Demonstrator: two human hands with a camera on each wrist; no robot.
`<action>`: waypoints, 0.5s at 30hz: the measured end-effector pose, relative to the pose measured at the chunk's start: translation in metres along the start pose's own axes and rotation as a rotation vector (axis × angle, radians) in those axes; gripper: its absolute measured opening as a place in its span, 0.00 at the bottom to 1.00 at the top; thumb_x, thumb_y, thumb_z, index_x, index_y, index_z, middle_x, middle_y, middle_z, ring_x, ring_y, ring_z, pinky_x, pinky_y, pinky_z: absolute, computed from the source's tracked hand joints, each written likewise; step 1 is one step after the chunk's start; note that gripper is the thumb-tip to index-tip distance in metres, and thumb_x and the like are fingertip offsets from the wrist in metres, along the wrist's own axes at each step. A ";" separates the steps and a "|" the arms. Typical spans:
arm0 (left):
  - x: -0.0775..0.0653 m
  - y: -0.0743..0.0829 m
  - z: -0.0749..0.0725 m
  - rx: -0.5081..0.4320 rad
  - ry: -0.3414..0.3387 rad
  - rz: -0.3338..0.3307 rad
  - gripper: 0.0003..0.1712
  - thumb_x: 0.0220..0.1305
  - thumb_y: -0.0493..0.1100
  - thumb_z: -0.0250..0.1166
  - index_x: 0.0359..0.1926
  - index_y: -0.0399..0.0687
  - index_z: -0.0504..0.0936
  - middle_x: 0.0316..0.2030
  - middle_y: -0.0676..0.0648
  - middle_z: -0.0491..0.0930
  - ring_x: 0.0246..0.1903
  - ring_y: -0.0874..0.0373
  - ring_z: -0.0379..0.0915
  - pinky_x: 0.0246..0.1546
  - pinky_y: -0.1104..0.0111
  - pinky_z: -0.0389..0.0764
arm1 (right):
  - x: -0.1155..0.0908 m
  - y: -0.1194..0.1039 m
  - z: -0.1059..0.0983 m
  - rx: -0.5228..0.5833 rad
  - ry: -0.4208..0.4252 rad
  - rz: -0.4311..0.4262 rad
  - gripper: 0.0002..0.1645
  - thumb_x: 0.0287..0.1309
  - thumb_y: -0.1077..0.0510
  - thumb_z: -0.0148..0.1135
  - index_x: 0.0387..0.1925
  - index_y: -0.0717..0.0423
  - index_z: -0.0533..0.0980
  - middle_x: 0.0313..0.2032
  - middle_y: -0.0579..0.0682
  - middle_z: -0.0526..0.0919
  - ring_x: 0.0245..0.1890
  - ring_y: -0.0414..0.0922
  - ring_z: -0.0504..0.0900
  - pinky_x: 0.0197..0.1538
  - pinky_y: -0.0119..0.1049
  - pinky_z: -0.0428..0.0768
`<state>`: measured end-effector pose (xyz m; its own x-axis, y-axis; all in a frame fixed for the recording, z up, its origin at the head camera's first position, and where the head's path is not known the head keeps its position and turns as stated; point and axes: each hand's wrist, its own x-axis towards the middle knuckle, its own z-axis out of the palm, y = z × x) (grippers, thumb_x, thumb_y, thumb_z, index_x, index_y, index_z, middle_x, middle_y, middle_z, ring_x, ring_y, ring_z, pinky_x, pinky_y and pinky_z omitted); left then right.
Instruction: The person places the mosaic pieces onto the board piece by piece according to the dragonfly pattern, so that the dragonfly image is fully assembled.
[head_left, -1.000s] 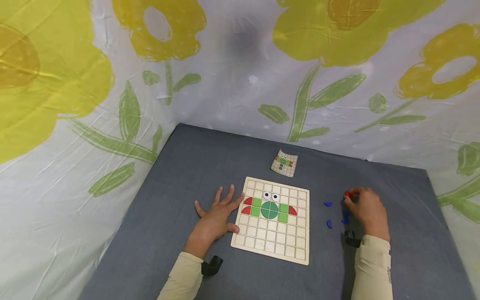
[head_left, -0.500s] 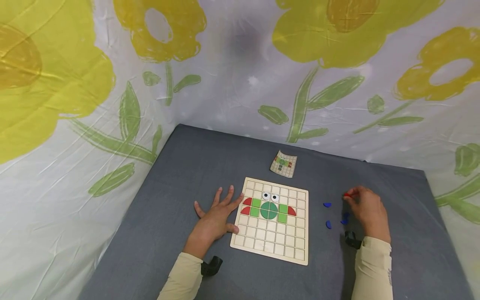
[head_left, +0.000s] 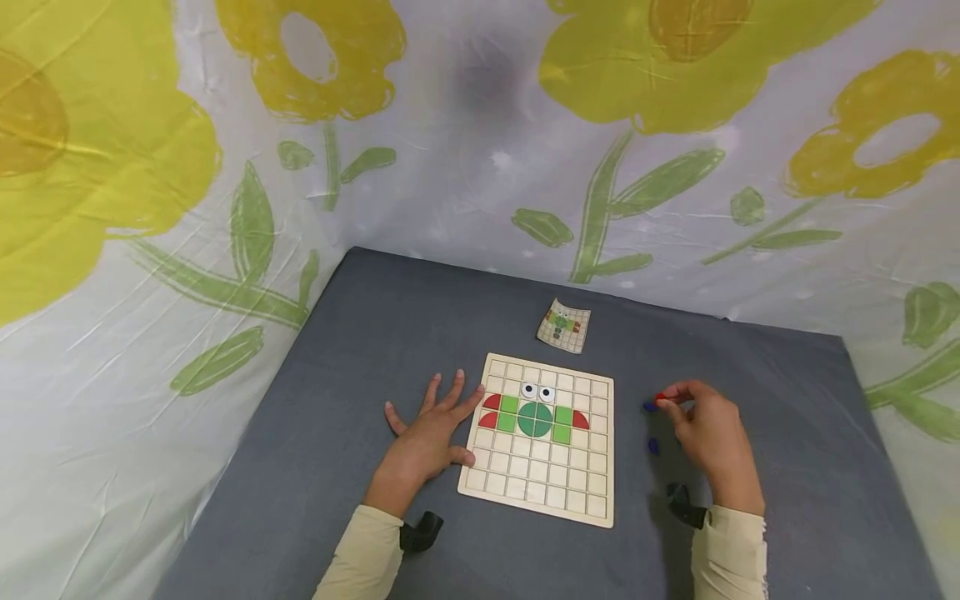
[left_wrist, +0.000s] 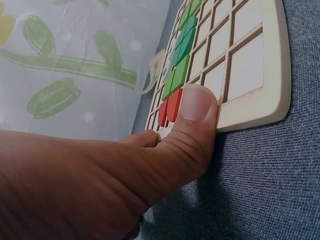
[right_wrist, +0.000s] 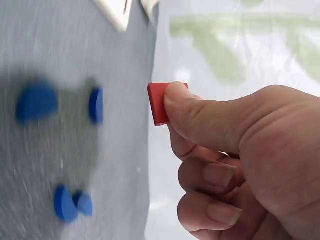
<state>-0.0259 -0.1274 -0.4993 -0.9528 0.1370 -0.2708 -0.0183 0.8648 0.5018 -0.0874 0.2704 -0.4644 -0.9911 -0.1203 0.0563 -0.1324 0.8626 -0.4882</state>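
A red tile (right_wrist: pixel 157 102) is pinched between thumb and forefinger of my right hand (head_left: pixel 708 429), raised over the table right of the board. The tile's far part is hidden by the thumb. Blue rounded pieces (right_wrist: pixel 37 102) lie below on the cloth; the head view shows two of them beside the hand. My left hand (head_left: pixel 429 446) spreads its fingers at the left side of the wooden grid board (head_left: pixel 609 471), its thumb (left_wrist: pixel 195 102) resting on the rim. On the board sit red quarter-rounds (head_left: pixel 581 419), green squares (head_left: pixel 562 424), a dark green circle (head_left: pixel 535 419) and two eye pieces (head_left: pixel 529 390).
A small pattern card (head_left: pixel 573 343), slightly curled, lies behind the board. Dark grey cloth covers the table (head_left: pixel 360 350). A flower-printed curtain (head_left: pixel 480 183) rises along the back and sides of the table.
My right hand has moved left toward the board with the red tile, now above the leftmost blue pieces. The left hand stays at the board's edge.
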 end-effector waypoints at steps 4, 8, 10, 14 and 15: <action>0.000 0.000 -0.001 0.000 0.000 -0.004 0.62 0.46 0.51 0.82 0.82 0.68 0.63 0.85 0.51 0.47 0.84 0.41 0.32 0.62 0.15 0.28 | -0.007 -0.019 0.007 0.026 -0.009 -0.021 0.08 0.70 0.59 0.70 0.46 0.57 0.81 0.41 0.54 0.86 0.24 0.42 0.77 0.23 0.36 0.73; 0.000 -0.001 0.000 0.000 -0.009 -0.005 0.62 0.46 0.52 0.82 0.82 0.69 0.62 0.85 0.51 0.47 0.84 0.42 0.31 0.63 0.15 0.28 | -0.015 -0.032 0.015 0.048 -0.030 -0.015 0.07 0.71 0.58 0.69 0.46 0.55 0.82 0.41 0.52 0.85 0.22 0.41 0.75 0.22 0.35 0.73; 0.000 -0.001 0.000 0.003 -0.012 -0.002 0.62 0.46 0.53 0.81 0.83 0.69 0.61 0.85 0.51 0.46 0.84 0.42 0.31 0.63 0.15 0.28 | -0.019 -0.037 0.020 0.058 -0.036 -0.014 0.07 0.71 0.58 0.69 0.46 0.55 0.82 0.41 0.52 0.85 0.22 0.41 0.75 0.22 0.35 0.73; 0.000 -0.001 0.000 0.003 -0.007 0.001 0.63 0.45 0.53 0.81 0.82 0.69 0.62 0.85 0.51 0.47 0.84 0.42 0.31 0.62 0.15 0.28 | -0.025 -0.045 0.032 0.093 -0.056 -0.025 0.08 0.70 0.58 0.70 0.47 0.55 0.83 0.42 0.51 0.86 0.23 0.39 0.76 0.24 0.34 0.73; 0.000 -0.001 -0.001 0.003 -0.006 0.000 0.63 0.45 0.53 0.81 0.83 0.69 0.62 0.85 0.51 0.46 0.84 0.42 0.31 0.62 0.15 0.28 | -0.026 -0.047 0.035 0.102 -0.062 -0.027 0.07 0.70 0.58 0.71 0.46 0.55 0.83 0.42 0.51 0.86 0.23 0.39 0.76 0.24 0.34 0.73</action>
<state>-0.0265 -0.1289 -0.4998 -0.9510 0.1402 -0.2756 -0.0171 0.8660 0.4998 -0.0553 0.2156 -0.4729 -0.9842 -0.1759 0.0181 -0.1543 0.8047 -0.5733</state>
